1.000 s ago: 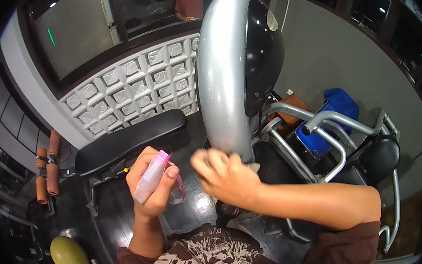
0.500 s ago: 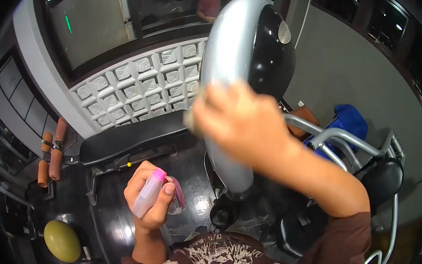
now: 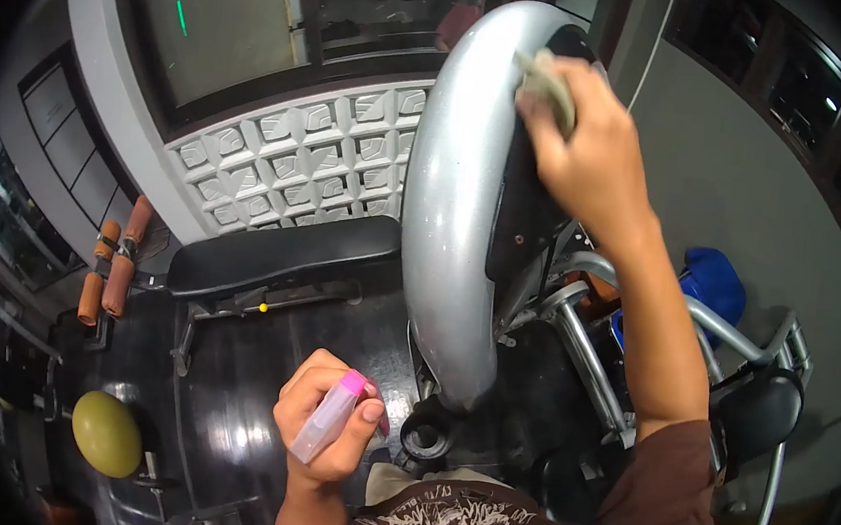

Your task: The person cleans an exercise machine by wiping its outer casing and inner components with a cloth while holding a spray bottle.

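My left hand (image 3: 332,420) is closed around a translucent bottle (image 3: 327,420) with a pink cap, held low in front of my shirt. A second item with a pink edge shows partly behind its fingers. Up at the top of the large silver and black machine cover (image 3: 457,186), my right hand (image 3: 586,137) grips a pale greenish cloth (image 3: 552,96). The cloth lies against the cover near the line where silver meets black. My right forearm stretches up over the machine's right side.
A black padded bench (image 3: 286,251) stands left of the machine, with orange-brown foam rollers (image 3: 119,284) at its far end. A green ball (image 3: 106,434) is at lower left. Silver tubular frames (image 3: 725,329) and a blue item (image 3: 714,285) stand right.
My right hand has moved up along the machine cover with the cloth, from its lower part to near its top. My left hand still holds the bottle. The view has shifted.
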A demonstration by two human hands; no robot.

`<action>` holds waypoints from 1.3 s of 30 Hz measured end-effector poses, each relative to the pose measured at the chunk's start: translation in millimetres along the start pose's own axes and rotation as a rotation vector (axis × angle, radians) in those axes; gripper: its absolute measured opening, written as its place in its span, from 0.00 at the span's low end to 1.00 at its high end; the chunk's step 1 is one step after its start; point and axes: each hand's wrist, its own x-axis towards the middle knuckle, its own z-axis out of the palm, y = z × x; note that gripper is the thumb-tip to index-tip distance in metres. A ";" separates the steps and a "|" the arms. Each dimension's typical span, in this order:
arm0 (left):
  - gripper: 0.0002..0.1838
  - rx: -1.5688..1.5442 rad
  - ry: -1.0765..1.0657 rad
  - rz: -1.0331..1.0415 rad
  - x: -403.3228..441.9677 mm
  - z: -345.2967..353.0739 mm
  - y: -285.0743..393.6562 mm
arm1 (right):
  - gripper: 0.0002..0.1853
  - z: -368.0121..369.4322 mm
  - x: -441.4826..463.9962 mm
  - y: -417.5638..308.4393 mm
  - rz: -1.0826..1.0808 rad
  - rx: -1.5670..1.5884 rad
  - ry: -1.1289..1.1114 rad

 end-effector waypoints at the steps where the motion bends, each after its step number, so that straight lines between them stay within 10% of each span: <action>1: 0.09 0.026 -0.004 -0.004 -0.1 -1.6 -2.9 | 0.15 -3.1 -19.3 -12.9 -0.072 0.014 -0.039; 6: 0.09 0.027 -0.017 0.039 9.4 10.4 0.7 | 0.28 -20.3 -76.9 -38.7 -0.366 -0.154 -0.270; 14: 0.10 0.047 -0.084 0.167 34.0 24.5 15.6 | 0.12 -5.6 21.4 37.0 0.230 0.008 -0.038; 22: 0.11 0.043 -0.122 0.253 53.1 16.8 7.2 | 0.25 -4.6 -86.3 -45.7 -0.326 -0.058 -0.128; 30: 0.11 0.002 -0.163 0.192 62.7 22.6 4.7 | 0.11 14.9 64.9 14.6 -0.032 -0.134 -0.019; 39: 0.10 -0.107 -0.074 0.044 74.6 1.4 -0.4 | 0.17 11.7 -51.5 -88.4 -0.350 -0.364 -0.129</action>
